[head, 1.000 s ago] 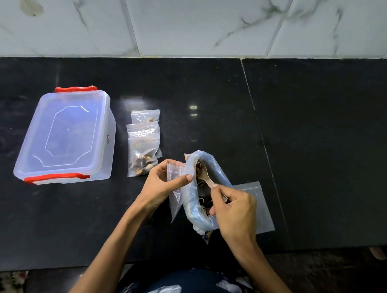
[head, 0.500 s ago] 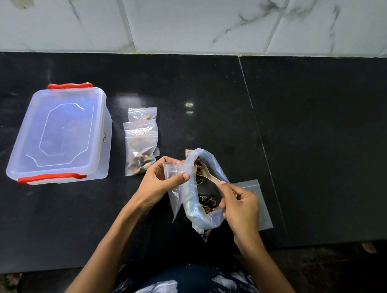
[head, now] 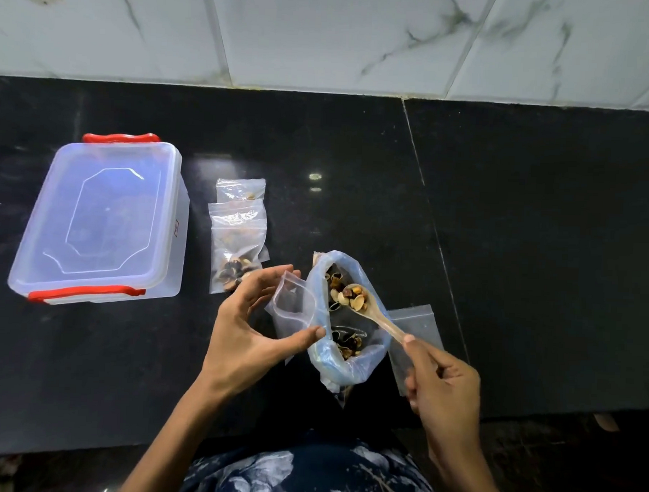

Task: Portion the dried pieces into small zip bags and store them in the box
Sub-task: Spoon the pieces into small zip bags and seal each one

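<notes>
My left hand (head: 254, 324) pinches a small empty zip bag (head: 289, 305) with its mouth held open, right beside the big blue-tinted bag (head: 348, 364) of dried pieces. My right hand (head: 443, 382) grips the handle of a wooden spoon (head: 377, 314). The spoon's bowl is heaped with dried pieces (head: 352, 296) and hangs over the big bag's mouth. Two filled small zip bags (head: 236, 239) lie overlapped on the counter, left of my hands. The clear box with red latches (head: 96, 219) stands at the left, lid on.
An empty flat zip bag (head: 419, 333) lies on the black counter (head: 536, 253) under my right hand. White marble tiles (head: 323, 36) form the back wall. The counter's front edge runs just below my hands.
The spoon has come up out of the big bag with a heap of dried pieces. My left hand has spread the small bag's mouth wider. My right hand drew back to the right.
</notes>
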`<action>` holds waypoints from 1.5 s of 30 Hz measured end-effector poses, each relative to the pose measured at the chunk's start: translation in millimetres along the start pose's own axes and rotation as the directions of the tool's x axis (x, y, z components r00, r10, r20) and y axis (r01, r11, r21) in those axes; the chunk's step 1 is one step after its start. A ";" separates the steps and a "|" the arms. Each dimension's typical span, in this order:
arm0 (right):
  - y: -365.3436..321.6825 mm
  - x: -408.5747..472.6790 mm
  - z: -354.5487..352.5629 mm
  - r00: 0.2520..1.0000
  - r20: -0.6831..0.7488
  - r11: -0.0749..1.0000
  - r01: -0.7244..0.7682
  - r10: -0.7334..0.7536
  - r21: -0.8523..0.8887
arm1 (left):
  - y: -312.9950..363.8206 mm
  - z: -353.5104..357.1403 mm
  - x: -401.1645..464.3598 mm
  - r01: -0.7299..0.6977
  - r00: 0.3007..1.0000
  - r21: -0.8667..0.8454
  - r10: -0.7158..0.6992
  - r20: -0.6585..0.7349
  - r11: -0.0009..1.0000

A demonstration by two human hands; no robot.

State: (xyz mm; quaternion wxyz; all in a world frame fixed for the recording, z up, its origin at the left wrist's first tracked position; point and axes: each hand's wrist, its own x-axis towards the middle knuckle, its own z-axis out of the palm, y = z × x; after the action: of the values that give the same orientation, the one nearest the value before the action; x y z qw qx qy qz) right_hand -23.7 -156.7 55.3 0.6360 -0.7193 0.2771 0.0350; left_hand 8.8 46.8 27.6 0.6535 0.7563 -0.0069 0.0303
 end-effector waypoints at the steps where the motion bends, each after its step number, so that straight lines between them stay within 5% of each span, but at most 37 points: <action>1: -5.9 -4.2 -2.6 1.000 -0.002 1.000 0.017 -0.017 0.014 | 0.9 0.2 -0.2 -0.009 1.000 0.006 0.009 -0.001 1.000; 10: -49.9 -36.8 7.9 0.899 0.143 0.909 0.417 -0.414 0.007 | 6.4 5.4 4.6 -0.035 0.999 -0.009 0.035 0.004 0.999; 13: -40.3 -31.8 13.6 0.732 0.254 0.726 0.674 -0.632 -0.136 | 5.2 6.9 3.8 -0.046 0.999 -0.006 0.046 0.000 0.999; 17: -35.7 -28.4 15.7 0.501 0.435 0.419 0.865 -0.749 -0.276 | 4.0 8.2 1.2 -0.023 1.000 -0.011 0.022 -0.010 1.000; 20: -32.9 -25.0 15.8 0.430 0.483 0.338 0.902 -0.763 -0.269 | 1.3 8.2 0.0 0.004 1.000 -0.011 -0.004 -0.020 1.000; 26: -28.1 -24.6 18.1 0.459 0.467 0.364 0.887 -0.756 -0.283 | -3.5 7.4 -0.9 0.007 0.999 -0.016 -0.008 -0.033 1.000; 33: -21.1 0.1 7.5 0.822 0.105 0.760 0.560 -0.560 -0.331 | -13.7 4.4 -3.7 0.060 0.996 -0.048 -0.063 -0.057 0.997; 38: 19.8 23.1 33.1 0.740 0.201 0.579 0.640 -0.642 -0.506 | -24.1 10.5 11.2 0.253 0.964 -0.039 -0.248 0.092 0.967; 45: 25.7 28.7 56.4 0.583 0.254 0.308 0.691 -0.771 -0.654 | -33.4 12.8 29.7 0.315 0.944 -0.089 -0.302 0.135 0.945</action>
State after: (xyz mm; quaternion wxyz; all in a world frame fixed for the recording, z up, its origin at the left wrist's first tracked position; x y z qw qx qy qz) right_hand 6.2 -115.1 10.1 0.2444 -0.9465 -0.0817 -0.1944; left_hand 40.6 39.9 -5.6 0.6888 0.7117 0.0708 -0.1181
